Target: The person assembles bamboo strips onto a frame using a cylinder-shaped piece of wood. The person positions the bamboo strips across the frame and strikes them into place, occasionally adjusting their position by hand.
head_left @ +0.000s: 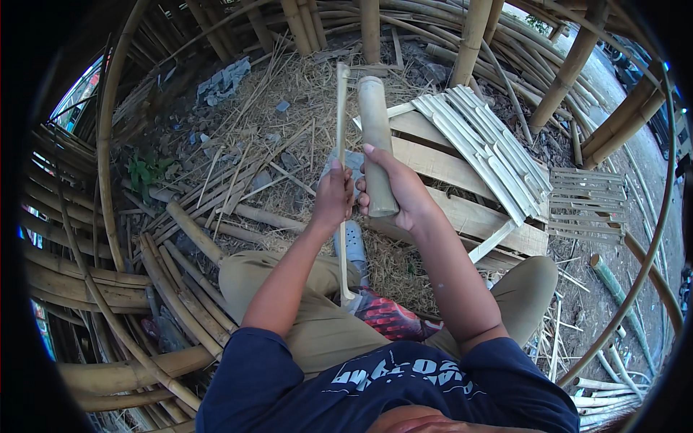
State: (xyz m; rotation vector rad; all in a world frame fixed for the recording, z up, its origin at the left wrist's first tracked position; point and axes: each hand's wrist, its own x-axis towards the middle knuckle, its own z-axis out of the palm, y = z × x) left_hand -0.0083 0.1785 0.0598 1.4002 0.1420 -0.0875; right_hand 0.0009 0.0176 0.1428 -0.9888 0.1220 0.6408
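Observation:
My left hand [332,196] is closed around a long, thin split bamboo strip [341,108]. The strip stands nearly upright in the picture, its lower end close to my lap. Just to the right, my right hand [395,189] grips a short, thick bamboo tube [374,115] round its lower part, with the thumb along its side. Tube and strip are side by side, a narrow gap between their upper parts. Beneath my hands lies a patterned red and black cloth [390,317] between my legs, beside a blue-grey clog [354,242].
A slatted wooden platform [440,166] stands to the right, with several split bamboo lengths [484,148] lying across it. Beyond it is a row of thin strips [586,206]. Bamboo poles [180,285] crowd the left side. Upright posts [473,43] and shavings [274,108] lie ahead.

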